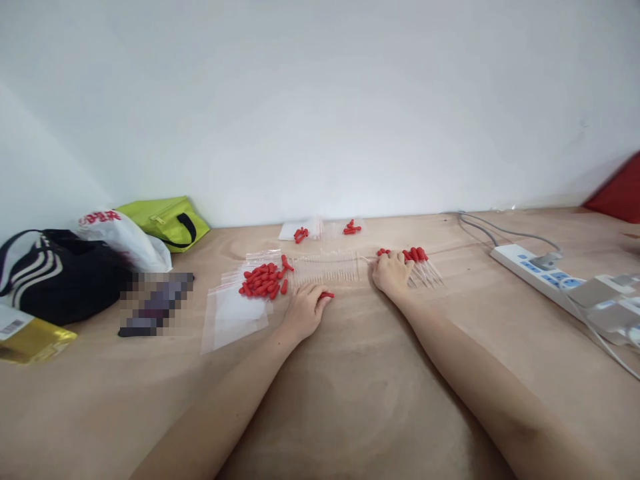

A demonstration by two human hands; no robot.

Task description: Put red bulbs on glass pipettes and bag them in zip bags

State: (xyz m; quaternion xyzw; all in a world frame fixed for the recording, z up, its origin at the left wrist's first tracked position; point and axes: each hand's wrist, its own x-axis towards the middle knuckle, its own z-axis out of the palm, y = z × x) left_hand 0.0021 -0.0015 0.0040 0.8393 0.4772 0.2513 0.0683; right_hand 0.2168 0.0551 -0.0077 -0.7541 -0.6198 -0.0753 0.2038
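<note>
My left hand [305,310] is closed, with a red rubber dropper bulb [327,295] pinched between thumb and fingers. Just beyond it lies a row of thin clear dropper tubes [325,268], side by side. A pile of loose red bulbs [261,280] rests on clear plastic bags [235,323] left of that hand. To the right, my right hand [393,272] curls down at the near side of several droppers with red bulbs fitted [423,267]. A thin clear piece shows at its left edge, but its fingertips and what they grip are hidden.
Two small bags with red bulbs [301,235] lie near the wall. On the left are a pixelated dark object [157,305], a black bag [65,280], a white plastic bag [127,240] and a lime-green pouch [173,220]. A power strip [540,270] with cables stands right.
</note>
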